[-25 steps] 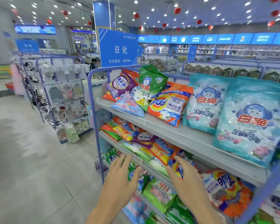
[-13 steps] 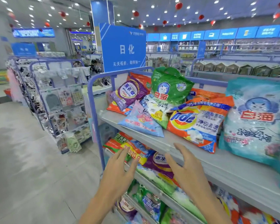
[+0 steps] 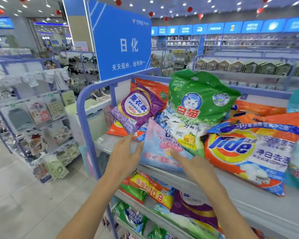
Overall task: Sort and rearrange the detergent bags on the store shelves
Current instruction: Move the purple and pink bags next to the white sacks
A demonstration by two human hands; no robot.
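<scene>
My left hand: open, fingers straight, at the left edge of the pink-and-blue bag, gripping nothing.
My right hand: open too, forefinger stretched over that bag's front.
Pink-and-blue bag: on the top shelf, in front of the purple bag and green bag.
Tide bag: just right of it.

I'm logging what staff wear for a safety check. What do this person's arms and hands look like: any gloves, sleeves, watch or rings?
The left hand and right hand are ungloved, with no rings that I can make out. The left forearm and right forearm are uncovered down to the frame's bottom edge: no sleeve, watch or wristband shows.
</scene>
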